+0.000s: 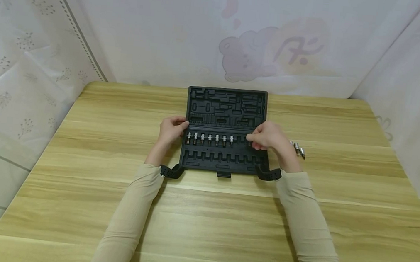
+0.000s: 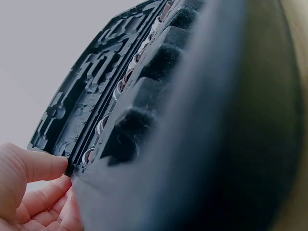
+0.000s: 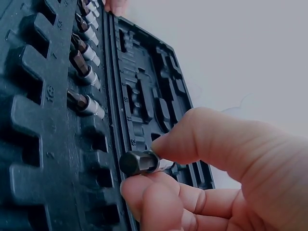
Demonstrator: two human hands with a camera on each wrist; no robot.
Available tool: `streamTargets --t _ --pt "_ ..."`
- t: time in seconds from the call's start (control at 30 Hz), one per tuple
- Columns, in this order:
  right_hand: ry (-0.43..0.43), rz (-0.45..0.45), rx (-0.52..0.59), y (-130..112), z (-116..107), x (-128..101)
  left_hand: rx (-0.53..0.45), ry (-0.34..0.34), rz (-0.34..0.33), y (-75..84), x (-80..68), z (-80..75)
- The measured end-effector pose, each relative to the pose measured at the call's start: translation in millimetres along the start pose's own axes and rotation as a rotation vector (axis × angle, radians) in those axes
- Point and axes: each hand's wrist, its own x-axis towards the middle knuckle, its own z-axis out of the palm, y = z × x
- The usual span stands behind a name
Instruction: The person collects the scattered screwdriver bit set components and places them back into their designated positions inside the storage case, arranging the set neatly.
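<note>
A black plastic socket case [image 1: 225, 165] lies unfolded on the table. In its lower half, several silver bit sockets [image 1: 209, 139] sit in a row of slots, the right-hand slots of that row bare. My right hand [image 1: 267, 136] pinches another bit socket [image 3: 150, 162] between thumb and fingers, over the right end of the row. Its dark hex tip points toward the case in the right wrist view. My left hand [image 1: 172, 128] holds the case's left edge at the hinge, thumb [image 2: 45, 165] on top and fingers beneath.
To the right of the case, beside my right wrist, a few loose bit sockets [image 1: 298, 149] lie on the wooden table [image 1: 201, 226]. Patterned cloth [image 1: 158, 31] hangs behind and at both sides. Black wrist straps [image 1: 269, 175] sit close to the case's front corners.
</note>
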Motion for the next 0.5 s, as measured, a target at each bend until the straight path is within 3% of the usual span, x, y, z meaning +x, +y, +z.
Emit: streamTargets --t 0.5 --pt "-0.016 0.04 0.038 -6 11 15 0.012 -0.001 0.015 -1.2 1.6 -0.8"
